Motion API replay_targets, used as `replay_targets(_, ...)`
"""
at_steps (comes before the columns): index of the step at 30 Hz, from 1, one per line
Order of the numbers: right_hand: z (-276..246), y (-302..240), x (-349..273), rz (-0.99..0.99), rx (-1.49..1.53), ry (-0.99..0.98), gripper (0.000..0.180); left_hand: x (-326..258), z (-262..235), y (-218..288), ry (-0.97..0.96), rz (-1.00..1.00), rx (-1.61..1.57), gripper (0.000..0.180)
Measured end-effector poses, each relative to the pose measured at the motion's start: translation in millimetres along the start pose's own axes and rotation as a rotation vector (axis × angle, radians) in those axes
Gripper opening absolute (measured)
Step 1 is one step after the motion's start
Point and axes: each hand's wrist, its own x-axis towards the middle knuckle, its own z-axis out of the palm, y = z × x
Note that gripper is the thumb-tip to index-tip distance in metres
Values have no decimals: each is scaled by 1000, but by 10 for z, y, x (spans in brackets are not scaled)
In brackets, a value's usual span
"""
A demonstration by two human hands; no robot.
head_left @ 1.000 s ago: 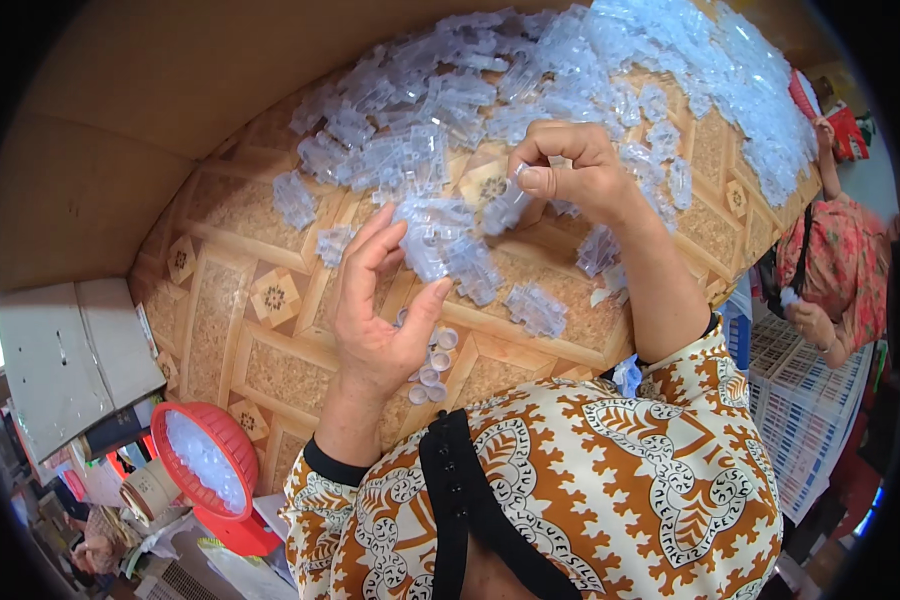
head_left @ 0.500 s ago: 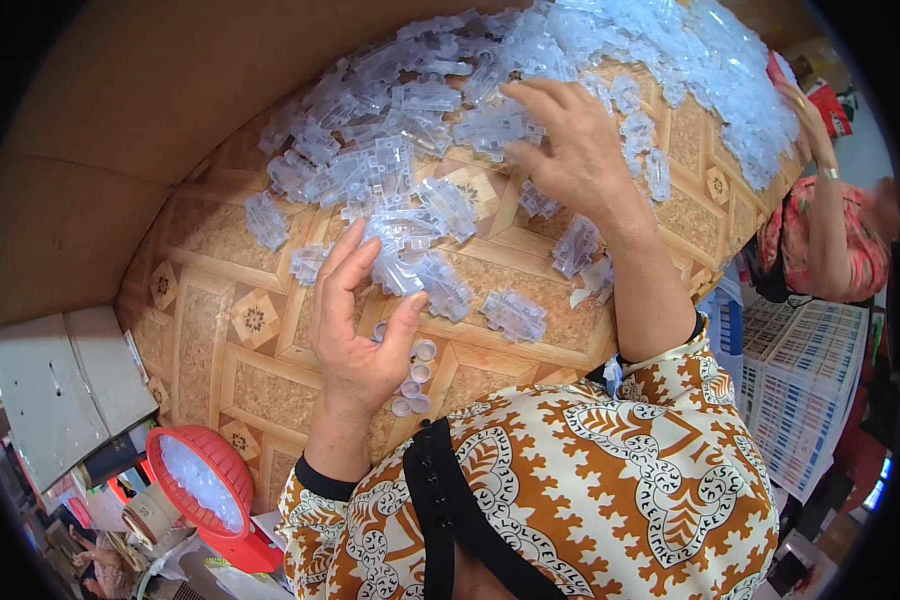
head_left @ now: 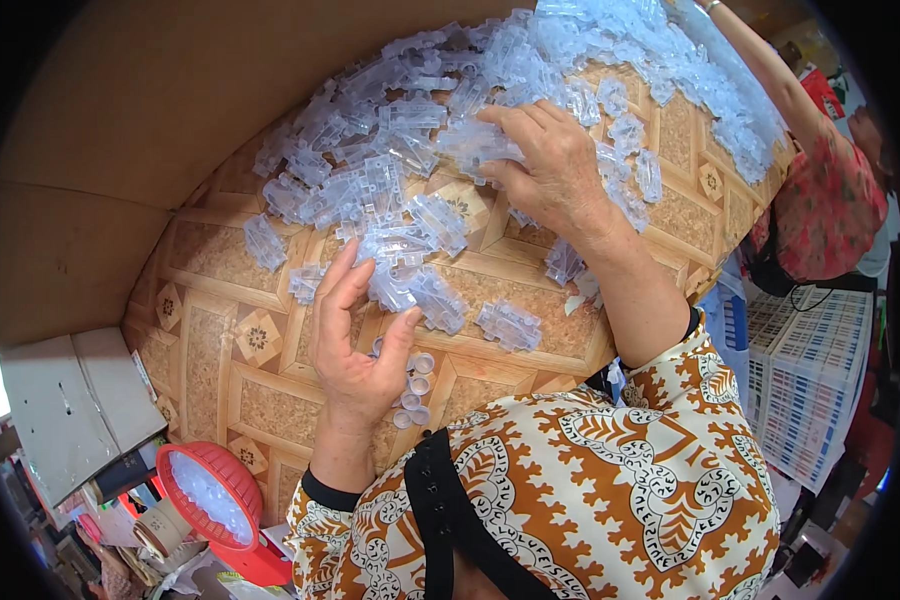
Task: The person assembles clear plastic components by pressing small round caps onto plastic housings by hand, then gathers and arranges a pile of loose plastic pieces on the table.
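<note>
Clear plastic pieces point(head_left: 381, 181), long and notched, lie scattered and overlapping on the patterned table. My right hand point(head_left: 555, 165) reaches into them, its thumb and fingers curled round a clear plastic piece point(head_left: 457, 143); the palm hides part of the contact. Palm inward, my left hand point(head_left: 355, 350) has its thumb and fingers apart and holds nothing. Its fingertips are beside a small heap of clear pieces point(head_left: 410, 280). Several small round whitish cups point(head_left: 419, 385) lie by the left thumb, partly covered by the hand. Nearer me is a separate clear piece point(head_left: 510, 326).
A large heap of clear pieces point(head_left: 660, 50) covers the far right. A brown cardboard wall point(head_left: 150, 110) rises along the left. At lower left stand a red basket point(head_left: 253, 490) of clear pieces and a white box point(head_left: 70, 405). Another person's arm point(head_left: 770, 75) reaches in at right.
My right hand has come slightly left and nearer me, its fingers closer about the clear piece. The left hand has barely moved. The other person's arm now stretches farther over the heap.
</note>
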Motion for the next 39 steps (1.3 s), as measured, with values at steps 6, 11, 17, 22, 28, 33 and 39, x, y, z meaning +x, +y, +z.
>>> replay_targets(6,-21,-49,-28,105,328,35,41,-16,7,-33,23,18,-11,56)
replay_targets(11,-3,-105,-67,64,341,29,40,-20,41,-65,32,32,-30,57)
replay_targets(17,16,-330,-143,378,945,-123,30,-35,34,-65,67,49,-29,60)
replay_targets(22,-21,-538,-226,331,936,-107,29,-27,51,-49,85,61,-86,63)
replay_targets(28,25,-287,-119,364,923,49,28,-48,46,-74,77,45,-85,64)
replay_targets(33,-162,-64,-29,198,685,-50,32,-55,46,-66,76,25,-58,63)
replay_targets(39,-279,114,25,342,256,-217,38,-53,59,-38,66,-1,-81,62)
